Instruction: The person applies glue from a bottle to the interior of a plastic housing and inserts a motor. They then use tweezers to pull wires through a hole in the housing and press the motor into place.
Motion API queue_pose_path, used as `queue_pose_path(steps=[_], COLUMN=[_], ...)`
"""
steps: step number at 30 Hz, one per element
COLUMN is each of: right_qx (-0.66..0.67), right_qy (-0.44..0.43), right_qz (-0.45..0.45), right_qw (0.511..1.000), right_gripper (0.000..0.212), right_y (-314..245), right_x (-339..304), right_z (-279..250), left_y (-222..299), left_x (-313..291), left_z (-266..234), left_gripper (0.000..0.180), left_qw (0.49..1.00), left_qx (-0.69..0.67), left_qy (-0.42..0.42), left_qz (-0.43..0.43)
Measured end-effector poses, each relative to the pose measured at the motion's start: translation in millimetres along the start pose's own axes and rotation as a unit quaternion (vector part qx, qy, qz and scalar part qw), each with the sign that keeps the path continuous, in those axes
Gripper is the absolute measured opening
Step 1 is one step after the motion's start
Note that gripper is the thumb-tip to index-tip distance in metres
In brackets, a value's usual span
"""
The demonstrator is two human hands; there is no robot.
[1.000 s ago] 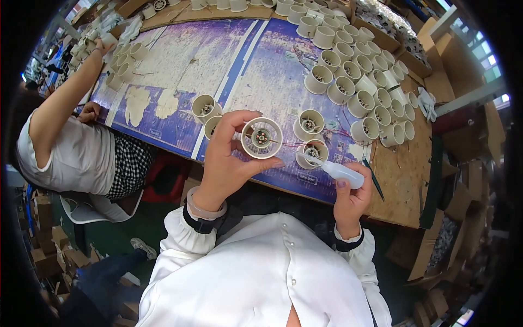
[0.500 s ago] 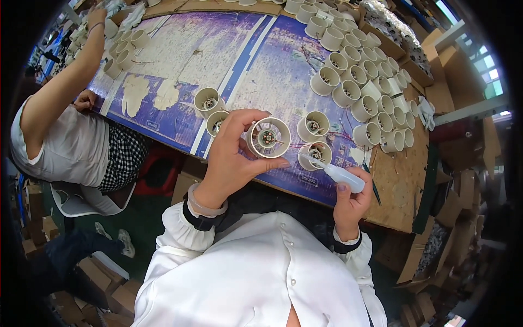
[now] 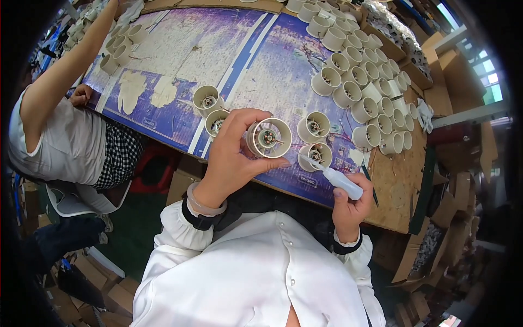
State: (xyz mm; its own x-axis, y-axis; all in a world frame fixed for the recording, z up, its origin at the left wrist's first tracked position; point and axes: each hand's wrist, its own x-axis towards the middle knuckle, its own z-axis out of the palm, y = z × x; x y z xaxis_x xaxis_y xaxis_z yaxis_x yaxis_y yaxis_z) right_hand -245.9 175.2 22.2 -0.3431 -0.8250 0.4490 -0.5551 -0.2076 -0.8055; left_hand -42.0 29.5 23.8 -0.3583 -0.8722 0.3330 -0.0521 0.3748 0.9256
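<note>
While a white buttoned shirt [image 3: 256, 272] with gathered sleeves fills the nearest part of the view, both bare hands are raised in front of it at the table's near edge. The right hand [image 3: 353, 210] has its grip closed around a translucent pale-blue plastic squeeze bottle [image 3: 344, 183], tilted so that its thin nozzle points up and to the left. The left hand [image 3: 229, 147] holds an off-white cylindrical plastic cup [image 3: 269, 138], its grip curved around the cup's left side with the thumb underneath; the open mouth faces the camera, showing a small round part with metal bits inside.

Just right of that cup stand a nearer matching cup [image 3: 315, 157], partly behind the nozzle, and a farther matching cup [image 3: 314, 127]. Whether the nozzle touches the nearer one I cannot tell. Two more off-white cups [image 3: 208, 100] stand beyond the left hand. A slim dark pointed tool [image 3: 370, 184] lies to the right on the table [image 3: 239, 71], which has a worn purple, blue and white covering.

Farther right, many off-white cups [image 3: 363, 109] stand crowded together. At the far left, a co-worker in a white top [image 3: 71, 136] stretches an arm past a small cluster of cups [image 3: 121, 53].
</note>
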Motion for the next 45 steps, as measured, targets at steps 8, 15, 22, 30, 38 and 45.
queue_pose_path(steps=[8,15,22,30,38,45], right_qx=[-0.062,-0.078,-0.102,-0.123,-0.131,-0.132], right_qy=[-0.023,-0.006,-0.049,-0.056,-0.054,-0.057], right_qz=[-0.063,-0.078,-0.109,-0.129,-0.141,-0.139], right_qw=[0.996,0.994,0.988,0.982,0.980,0.980], right_gripper=[0.034,0.038,0.033,0.035,0.036,0.036], right_y=[1,-2,-5,-9,-10,-10], right_x=[4,7,10,10,9,7], right_z=[-4,-3,-8,-10,-12,-14], left_y=[-5,-7,-12,-13,-14,-18], left_x=[-1,-3,-4,-8,-8,-9], left_z=[1,4,5,6,7,5], left_gripper=[0.065,0.065,0.065,0.066,0.065,0.065], left_qw=[1.000,1.000,1.000,1.000,1.000,0.999], left_qx=[0.007,-0.016,-0.018,-0.020,-0.019,-0.021], left_qy=[-0.002,0.001,-0.004,-0.001,0.002,-0.001], left_qz=[0.007,0.019,0.016,0.003,0.018,0.025])
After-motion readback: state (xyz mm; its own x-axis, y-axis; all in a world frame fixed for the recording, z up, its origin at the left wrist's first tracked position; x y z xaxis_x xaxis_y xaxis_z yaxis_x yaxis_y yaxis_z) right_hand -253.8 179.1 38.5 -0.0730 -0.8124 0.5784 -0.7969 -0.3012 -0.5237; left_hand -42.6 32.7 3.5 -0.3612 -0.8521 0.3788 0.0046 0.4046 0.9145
